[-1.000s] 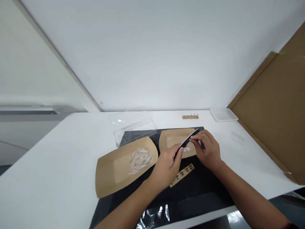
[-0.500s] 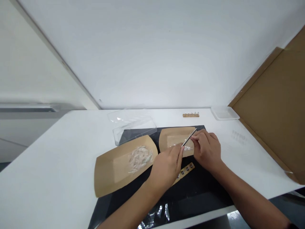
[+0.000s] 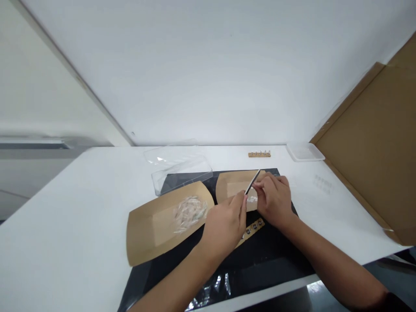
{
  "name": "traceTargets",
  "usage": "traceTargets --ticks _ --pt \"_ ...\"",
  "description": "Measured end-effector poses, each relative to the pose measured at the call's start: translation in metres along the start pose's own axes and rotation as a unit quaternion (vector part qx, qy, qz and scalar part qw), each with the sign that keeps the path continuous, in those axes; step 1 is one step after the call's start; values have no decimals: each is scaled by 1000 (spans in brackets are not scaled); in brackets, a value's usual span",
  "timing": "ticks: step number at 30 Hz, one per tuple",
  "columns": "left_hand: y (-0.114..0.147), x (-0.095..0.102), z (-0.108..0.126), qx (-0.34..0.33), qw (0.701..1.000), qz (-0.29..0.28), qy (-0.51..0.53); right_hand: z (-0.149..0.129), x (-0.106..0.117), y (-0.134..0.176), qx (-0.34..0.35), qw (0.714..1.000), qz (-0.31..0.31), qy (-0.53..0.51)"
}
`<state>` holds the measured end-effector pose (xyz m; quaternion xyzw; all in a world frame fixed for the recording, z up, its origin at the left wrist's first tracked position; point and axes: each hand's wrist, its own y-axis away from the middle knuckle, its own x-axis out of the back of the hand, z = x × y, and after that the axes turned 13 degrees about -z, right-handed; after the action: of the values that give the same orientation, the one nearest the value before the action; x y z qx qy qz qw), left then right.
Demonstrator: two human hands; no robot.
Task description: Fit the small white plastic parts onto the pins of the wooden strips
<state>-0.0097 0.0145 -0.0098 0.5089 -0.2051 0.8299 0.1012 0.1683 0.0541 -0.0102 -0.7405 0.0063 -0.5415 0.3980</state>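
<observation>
My left hand [image 3: 227,219] is closed around the lower end of a thin black-and-white nail file [image 3: 252,182], which slants up to the right. My right hand [image 3: 274,197] is pinched at the file's right side; whatever is in its fingertips is too small to make out. Behind both hands stands a brown paper tray [image 3: 224,184] with small whitish pieces in it. A larger paper tray [image 3: 139,236] on the left holds a heap of clear nail tips [image 3: 191,212]. Partly covered by my left hand, a tan strip with round metal studs [image 3: 248,232] lies on the black mat [image 3: 260,264].
A second studded strip [image 3: 259,154] rests near the wall. At the back left are a clear plastic box [image 3: 182,171] and its lid [image 3: 169,154]. A shallow translucent container [image 3: 305,152] stands back right, beside a tall cardboard panel [image 3: 373,151].
The file has turned slightly steeper, and my right hand has shifted a little left, closer to my left hand. The whole view has moved slightly.
</observation>
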Motion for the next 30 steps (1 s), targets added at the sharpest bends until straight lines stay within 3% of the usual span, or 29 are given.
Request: traceTargets --ticks 11,15,19,23,27,30 --pt "1 0 1 -9 1000 19 -22 1 0 -1 16 999 -12 -32" --pt "1 1 0 -7 1000 13 -7 1 -1 -2 -2 999 10 -44" --pt "1 1 -1 -3 1000 -3 11 0 -1 -1 41 998 -19 -52" --pt "0 1 -1 0 1000 -5 21 1 2 -4 8 999 17 -51" --pt "0 2 -2 -6 1000 -4 25 1 3 -6 30 998 -1 -51" --pt "0 2 -3 -4 999 -12 33 1 1 -4 1 999 12 -49"
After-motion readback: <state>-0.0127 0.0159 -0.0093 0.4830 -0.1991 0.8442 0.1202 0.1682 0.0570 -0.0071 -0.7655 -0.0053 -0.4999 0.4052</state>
